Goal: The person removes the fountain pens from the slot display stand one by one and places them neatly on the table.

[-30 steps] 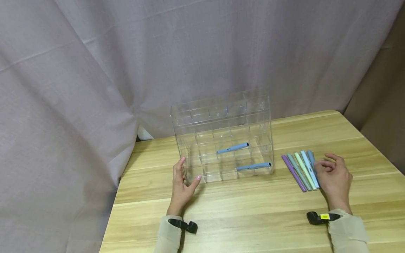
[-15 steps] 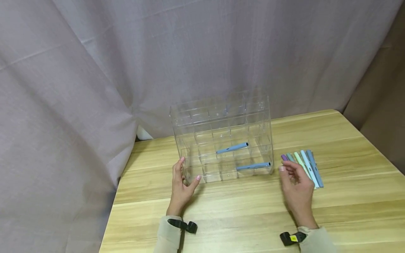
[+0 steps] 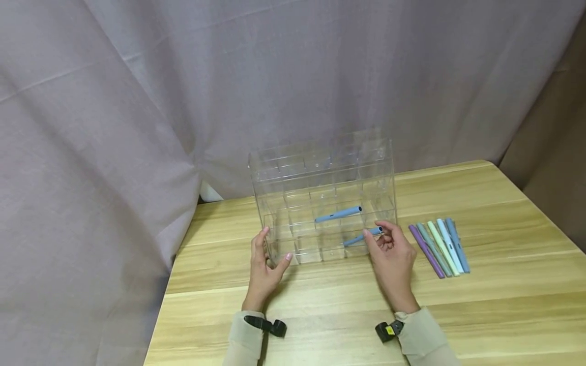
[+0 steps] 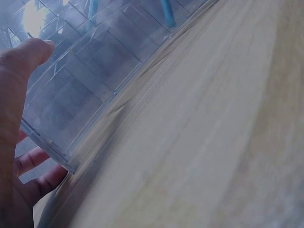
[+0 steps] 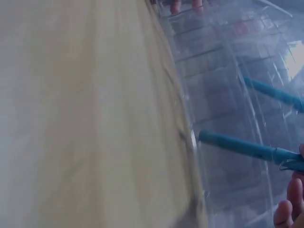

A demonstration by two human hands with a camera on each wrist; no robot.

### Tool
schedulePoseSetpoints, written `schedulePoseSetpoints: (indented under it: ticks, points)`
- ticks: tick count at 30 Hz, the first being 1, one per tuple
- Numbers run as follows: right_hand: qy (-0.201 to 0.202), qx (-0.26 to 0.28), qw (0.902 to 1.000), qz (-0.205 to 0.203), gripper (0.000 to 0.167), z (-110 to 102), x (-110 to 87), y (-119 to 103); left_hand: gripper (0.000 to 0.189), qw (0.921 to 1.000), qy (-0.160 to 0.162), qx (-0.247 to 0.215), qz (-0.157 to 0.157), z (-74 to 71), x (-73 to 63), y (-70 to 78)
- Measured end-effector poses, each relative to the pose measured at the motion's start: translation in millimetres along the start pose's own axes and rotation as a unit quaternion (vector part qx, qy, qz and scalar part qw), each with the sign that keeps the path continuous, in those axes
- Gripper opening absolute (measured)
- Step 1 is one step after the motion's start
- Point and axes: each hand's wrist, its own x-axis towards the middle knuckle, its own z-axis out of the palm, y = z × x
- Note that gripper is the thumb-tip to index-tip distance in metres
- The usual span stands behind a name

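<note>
Left hand [image 3: 264, 269] grips rack [image 3: 322, 196] at edge; right hand [image 3: 394, 256] pinches pen [image 3: 355, 240]; room between.

Your yellow-brown wood-grained table [image 3: 329, 315], a clear compartmented organizer [image 3: 322, 179] standing on it, five slim pens [image 3: 443, 249] in purple, greens and blues lying side by side to the organizer's right.
</note>
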Motion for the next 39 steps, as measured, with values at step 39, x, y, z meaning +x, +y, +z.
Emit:
schedulePoseSetpoints:
  ticks: [39]
  points:
    - [0.041,-0.104,0.9757,0.189,0.055,-104,56.1,17,0.089,0.9999,-0.003,0.006,-0.008,0.3,0.3,-0.2]
